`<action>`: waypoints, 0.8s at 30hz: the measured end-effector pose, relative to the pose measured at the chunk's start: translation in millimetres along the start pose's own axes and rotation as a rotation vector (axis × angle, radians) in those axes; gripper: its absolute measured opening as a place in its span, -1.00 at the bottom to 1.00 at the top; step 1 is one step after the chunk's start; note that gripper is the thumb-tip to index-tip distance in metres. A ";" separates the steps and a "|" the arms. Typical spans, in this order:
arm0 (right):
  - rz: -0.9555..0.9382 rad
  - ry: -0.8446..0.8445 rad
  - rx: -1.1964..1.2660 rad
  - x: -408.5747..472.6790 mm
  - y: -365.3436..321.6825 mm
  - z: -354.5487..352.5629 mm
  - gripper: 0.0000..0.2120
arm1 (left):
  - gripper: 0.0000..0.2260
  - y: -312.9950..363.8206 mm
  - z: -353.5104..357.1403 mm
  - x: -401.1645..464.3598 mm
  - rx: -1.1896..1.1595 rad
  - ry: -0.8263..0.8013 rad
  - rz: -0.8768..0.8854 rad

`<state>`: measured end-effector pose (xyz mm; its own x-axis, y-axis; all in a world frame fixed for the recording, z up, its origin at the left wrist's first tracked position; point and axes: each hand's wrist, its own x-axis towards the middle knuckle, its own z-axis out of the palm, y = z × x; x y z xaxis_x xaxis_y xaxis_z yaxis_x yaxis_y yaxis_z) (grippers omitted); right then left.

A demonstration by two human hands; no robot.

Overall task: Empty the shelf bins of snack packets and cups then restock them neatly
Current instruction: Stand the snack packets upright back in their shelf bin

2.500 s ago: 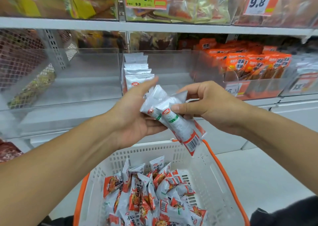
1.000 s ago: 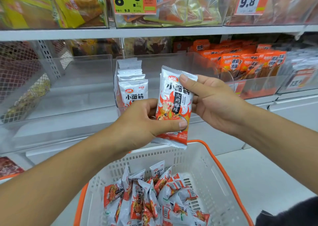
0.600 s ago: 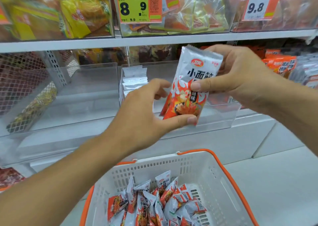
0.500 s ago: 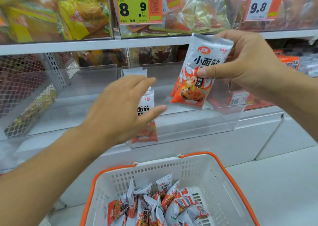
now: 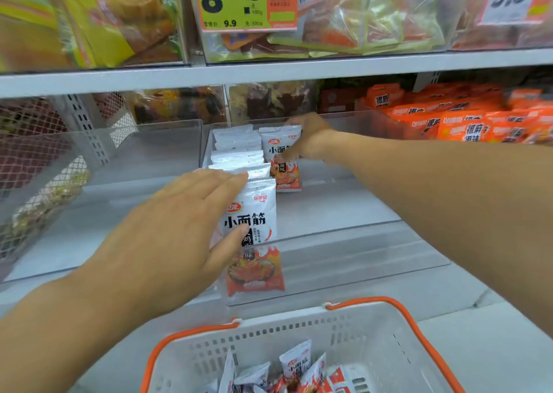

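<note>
Shop shelving fills the view, and its clear shelf bin [image 5: 344, 252] holds a row of snack packets [image 5: 239, 165] standing upright along its left wall. At the far end the right hand [image 5: 305, 136] pinches a packet [image 5: 282, 159] just right of the row. At the near end the left hand [image 5: 176, 231] lies flat, fingers straight, against the front packet [image 5: 254, 213]. Orange packets [image 5: 466, 120] fill the bin to the right; a white basket [image 5: 299, 332] with more packets sits below.

Row of upright packets [image 5: 239, 165] along left wall of middle bin [image 5: 359, 243]. Single packet [image 5: 281, 159] right of row, at back. Basket [image 5: 299, 329] below shelf front, loose packets [image 5: 294, 368] inside. Neighbouring bin [image 5: 466, 123] right, packed.
</note>
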<state>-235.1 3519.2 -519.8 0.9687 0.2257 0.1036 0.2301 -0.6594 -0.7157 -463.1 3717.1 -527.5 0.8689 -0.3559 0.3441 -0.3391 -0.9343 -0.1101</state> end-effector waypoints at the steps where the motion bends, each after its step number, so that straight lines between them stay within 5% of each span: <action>1: -0.001 0.002 -0.021 5.0 0.8 1.6 -0.22 | -0.44 -0.4 0.8 0.1 0.001 0.002 0.001; 6: 0.005 0.108 -0.250 6.6 -6.1 -4.0 -0.10 | -0.46 -1.1 2.2 0.7 0.006 0.049 0.023; 13: 0.141 0.135 -0.170 -4.0 -16.0 -3.6 -0.28 | -0.42 -2.6 5.8 -0.4 0.000 0.039 0.025; 16: 0.091 0.157 -0.205 -40.9 -27.6 -24.9 -0.35 | -0.43 -0.2 2.1 -1.4 0.007 0.159 0.063; 18: -0.014 0.126 -0.107 -101.0 -34.1 -45.2 -0.55 | -0.64 11.6 -8.1 -7.0 -0.030 0.404 0.167; 20: -0.096 -0.013 0.086 -186.0 -34.6 -65.5 -0.73 | -0.82 30.3 -16.7 -17.1 -0.164 0.624 0.331; 21: -0.089 -0.141 0.192 -223.0 -33.3 -69.8 -0.73 | -0.81 41.0 -13.1 -24.7 -0.240 0.609 0.410; 24: 0.064 -0.622 0.194 -261.2 -11.0 -34.3 -0.63 | -0.79 70.3 33.9 -53.9 -0.297 0.096 0.422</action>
<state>-487.5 3442.9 -515.2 0.7317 0.6015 -0.3206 0.0962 -0.5568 -0.8251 -521.6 3670.0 -585.4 0.6023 -0.6835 0.4124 -0.7522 -0.6589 0.0065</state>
